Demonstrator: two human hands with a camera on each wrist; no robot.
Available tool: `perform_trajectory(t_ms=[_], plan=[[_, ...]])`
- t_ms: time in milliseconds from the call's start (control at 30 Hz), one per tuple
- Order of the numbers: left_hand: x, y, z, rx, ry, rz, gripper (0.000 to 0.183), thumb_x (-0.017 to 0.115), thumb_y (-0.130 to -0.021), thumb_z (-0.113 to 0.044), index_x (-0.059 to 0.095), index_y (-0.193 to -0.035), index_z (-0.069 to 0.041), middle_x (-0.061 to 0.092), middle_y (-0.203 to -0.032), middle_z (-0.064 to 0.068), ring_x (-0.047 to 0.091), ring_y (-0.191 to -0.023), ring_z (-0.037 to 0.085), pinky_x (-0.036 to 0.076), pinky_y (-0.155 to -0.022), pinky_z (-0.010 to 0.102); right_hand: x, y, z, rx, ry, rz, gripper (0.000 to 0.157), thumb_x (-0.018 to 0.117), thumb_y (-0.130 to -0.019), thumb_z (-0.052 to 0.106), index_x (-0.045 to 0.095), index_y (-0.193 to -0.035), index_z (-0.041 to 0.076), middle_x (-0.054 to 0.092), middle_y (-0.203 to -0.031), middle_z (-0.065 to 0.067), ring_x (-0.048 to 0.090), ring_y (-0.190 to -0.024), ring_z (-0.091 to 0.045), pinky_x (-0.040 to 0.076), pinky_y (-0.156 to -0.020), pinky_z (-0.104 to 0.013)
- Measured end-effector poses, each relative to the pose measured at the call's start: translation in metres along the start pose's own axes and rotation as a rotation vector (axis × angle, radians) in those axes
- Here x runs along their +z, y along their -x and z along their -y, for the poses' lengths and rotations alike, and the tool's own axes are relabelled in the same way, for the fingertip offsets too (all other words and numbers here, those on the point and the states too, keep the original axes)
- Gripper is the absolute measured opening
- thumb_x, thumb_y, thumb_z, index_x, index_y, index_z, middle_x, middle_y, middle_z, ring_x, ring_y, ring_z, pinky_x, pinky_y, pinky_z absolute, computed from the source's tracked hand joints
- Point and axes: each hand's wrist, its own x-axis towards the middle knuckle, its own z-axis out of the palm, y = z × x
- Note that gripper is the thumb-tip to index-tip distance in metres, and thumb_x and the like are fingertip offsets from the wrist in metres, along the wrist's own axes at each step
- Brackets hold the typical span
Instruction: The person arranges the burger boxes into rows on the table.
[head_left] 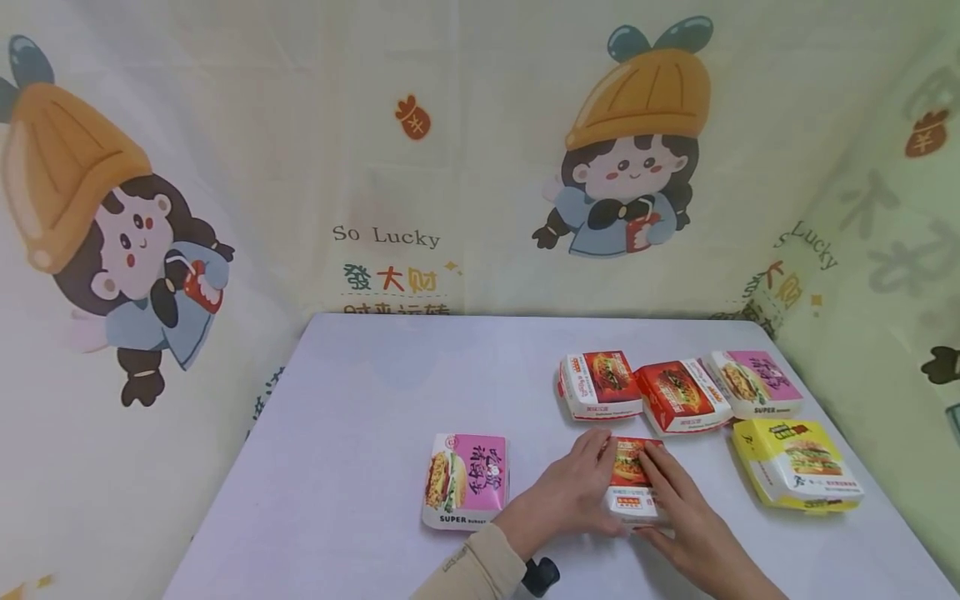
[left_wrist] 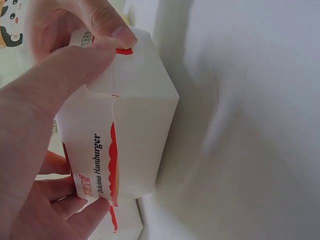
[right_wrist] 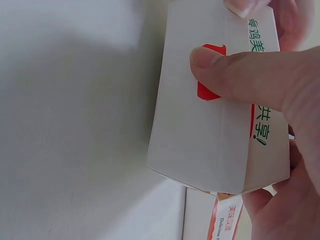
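Both hands hold a red-and-white hamburger box (head_left: 632, 482) low over the near middle-right of the table. From its left side my left hand (head_left: 566, 493) grips it, fingers along the far part and thumb at the near side. My right hand (head_left: 693, 527) grips the right side, fingers lying over the top. In the right wrist view the right thumb (right_wrist: 220, 70) presses the red tab on the white wall of the box (right_wrist: 195, 135). Lettering reading "Delicious Hamburger" shows on the box (left_wrist: 137, 130) in the left wrist view, between the left thumb and fingers.
On the table (head_left: 360, 400), a pink-and-white burger box (head_left: 487, 471) lies left of the hands. Behind them stand two red-and-white boxes (head_left: 600, 385) and another pink one (head_left: 753, 383). A yellow-and-white box (head_left: 798, 462) is at the right. Printed cloth (head_left: 495, 167) hangs behind.
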Motion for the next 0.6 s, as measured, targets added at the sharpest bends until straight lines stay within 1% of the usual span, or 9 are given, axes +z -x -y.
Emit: perform_trajectory(t_ms=[100, 333, 467, 600], plan=[[-0.001, 0.003, 0.002, -0.007, 0.009, -0.010, 0.108, 0.069, -0.076, -0.070, 0.024, -0.158, -0.015, 0.020, -0.164, 0.000, 0.020, -0.151, 0.013, 0.039, -0.112, 0.022, 0.001, -0.002, 0.003, 0.002, -0.002, 0.008, 0.108, 0.094, -0.061, 0.020, 0.037, -0.152, 0.005, 0.034, -0.157, -0.013, 0.022, -0.146, -0.010, 0.007, -0.103, 0.003], [-0.005, 0.007, 0.007, -0.010, -0.018, -0.034, 0.107, 0.070, -0.078, -0.068, 0.025, -0.157, -0.013, 0.023, -0.163, 0.003, 0.022, -0.151, 0.014, 0.039, -0.113, 0.022, 0.003, -0.007, 0.008, -0.004, -0.005, -0.001, 0.106, 0.094, -0.062, 0.020, 0.039, -0.151, 0.003, 0.034, -0.156, -0.013, 0.027, -0.143, -0.015, 0.008, -0.104, 0.003], [-0.007, 0.010, 0.009, -0.017, -0.022, -0.059, 0.107, 0.071, -0.077, -0.067, 0.026, -0.157, -0.011, 0.025, -0.163, 0.004, 0.024, -0.151, 0.015, 0.038, -0.113, 0.022, 0.005, -0.011, 0.010, -0.016, -0.014, -0.008, 0.107, 0.094, -0.062, 0.021, 0.038, -0.151, 0.004, 0.034, -0.157, -0.013, 0.026, -0.144, -0.013, 0.010, -0.103, 0.004], [-0.008, 0.013, 0.012, -0.023, -0.034, -0.068, 0.108, 0.072, -0.077, -0.067, 0.026, -0.157, -0.011, 0.026, -0.162, 0.004, 0.025, -0.150, 0.015, 0.039, -0.112, 0.021, 0.007, -0.013, 0.011, -0.038, -0.016, -0.018, 0.106, 0.094, -0.061, 0.019, 0.039, -0.150, 0.002, 0.036, -0.156, -0.014, 0.023, -0.145, -0.009, 0.011, -0.103, 0.005]])
